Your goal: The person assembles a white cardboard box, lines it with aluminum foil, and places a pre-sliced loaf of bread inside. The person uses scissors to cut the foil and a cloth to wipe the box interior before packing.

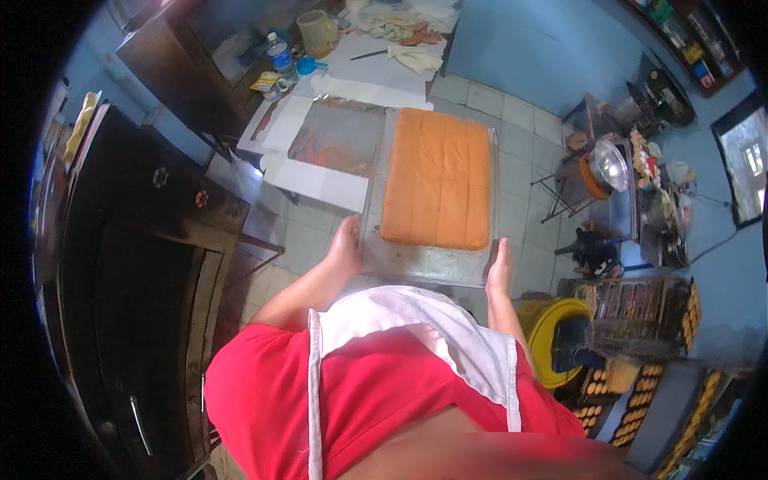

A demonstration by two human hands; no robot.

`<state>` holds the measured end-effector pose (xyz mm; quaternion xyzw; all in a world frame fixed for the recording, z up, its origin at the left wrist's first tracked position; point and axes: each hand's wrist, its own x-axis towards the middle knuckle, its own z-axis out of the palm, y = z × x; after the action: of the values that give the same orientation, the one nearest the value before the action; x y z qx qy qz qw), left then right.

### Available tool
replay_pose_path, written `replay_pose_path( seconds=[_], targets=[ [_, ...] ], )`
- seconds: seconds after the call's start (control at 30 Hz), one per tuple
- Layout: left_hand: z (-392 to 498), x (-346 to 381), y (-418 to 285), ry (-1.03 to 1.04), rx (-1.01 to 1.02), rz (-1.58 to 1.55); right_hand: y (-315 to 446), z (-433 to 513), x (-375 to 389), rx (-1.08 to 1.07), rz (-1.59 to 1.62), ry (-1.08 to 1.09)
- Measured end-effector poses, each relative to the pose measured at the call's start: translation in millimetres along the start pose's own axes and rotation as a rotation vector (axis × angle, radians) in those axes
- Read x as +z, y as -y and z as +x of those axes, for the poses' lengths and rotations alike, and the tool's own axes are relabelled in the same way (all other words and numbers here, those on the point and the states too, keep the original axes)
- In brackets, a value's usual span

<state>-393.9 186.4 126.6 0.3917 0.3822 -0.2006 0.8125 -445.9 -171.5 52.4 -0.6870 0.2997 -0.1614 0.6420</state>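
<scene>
Between my two hands is a flat metal baking tray [429, 267], carrying a large rectangular orange sheet cake [437, 180] with shallow lines running along its top. My left hand [346, 243] grips the tray's near left edge. On the opposite side, my right hand [498, 267] holds the near right edge, its thumb pointing up. The cake sits toward the tray's far end, so bare metal shows nearest me. Just left of the tray, a second greyish metal sheet [339, 129] lies on white paper [318, 183] on the table. The undersides of my hands are hidden.
A water bottle [281, 55], a plastic pitcher [318, 33] and a blue scoop [307, 65] stand at the table's back left. Cloths [414, 57] lie behind. A dark oven [138, 252] is at left; at right are a metal bowl [609, 165] and a yellow bin [534, 324].
</scene>
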Motion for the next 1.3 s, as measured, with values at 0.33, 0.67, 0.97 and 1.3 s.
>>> replay_pose_path(
  seconds=[0.33,0.67,0.97,1.3],
  targets=[
    [125.8,173.3,-46.3,0.039,0.082,-0.303,75.2,310.0,120.3,-0.160,-0.309,0.319],
    [218.4,301.6,-80.6,-0.208,0.266,-0.614,133.6,542.2,289.0,-0.175,-0.240,0.943],
    [320.1,353.7,-135.4,-0.263,0.309,-0.835,158.8,645.0,426.6,-0.123,-0.471,1.091],
    [421.5,413.4,-170.4,-0.467,0.362,-1.015,147.1,753.3,549.2,-0.032,-0.628,1.358]
  ],
)
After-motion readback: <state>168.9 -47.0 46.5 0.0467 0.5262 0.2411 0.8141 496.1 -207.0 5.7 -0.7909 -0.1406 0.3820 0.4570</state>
